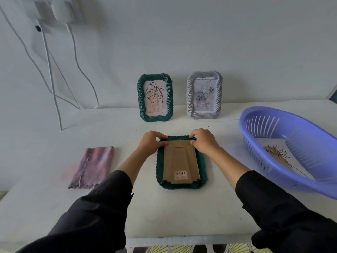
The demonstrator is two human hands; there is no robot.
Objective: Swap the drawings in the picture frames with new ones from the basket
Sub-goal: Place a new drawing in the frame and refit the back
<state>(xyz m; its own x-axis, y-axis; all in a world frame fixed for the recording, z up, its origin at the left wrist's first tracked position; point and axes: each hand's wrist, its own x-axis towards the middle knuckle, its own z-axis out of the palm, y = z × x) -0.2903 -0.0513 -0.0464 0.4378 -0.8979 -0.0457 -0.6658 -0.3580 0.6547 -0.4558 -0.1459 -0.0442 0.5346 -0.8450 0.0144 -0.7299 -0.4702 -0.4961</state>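
Observation:
A dark green picture frame (160, 172) lies face down in the middle of the white table, its brown cardboard back (179, 161) facing up. My left hand (152, 141) grips the frame's far left corner, thumb on the cardboard edge. My right hand (203, 140) grips the far right corner the same way. A second green frame (155, 97) with a leaf drawing stands against the wall. Beside it stands a white frame (204, 94) with a rose drawing. The purple basket (284, 125) at the right holds a flower drawing (279, 156).
A folded pink cloth (92, 167) lies on the table to the left of the face-down frame. White cables (54, 84) hang down the wall at the back left. The table's front edge (182, 241) runs between my sleeves.

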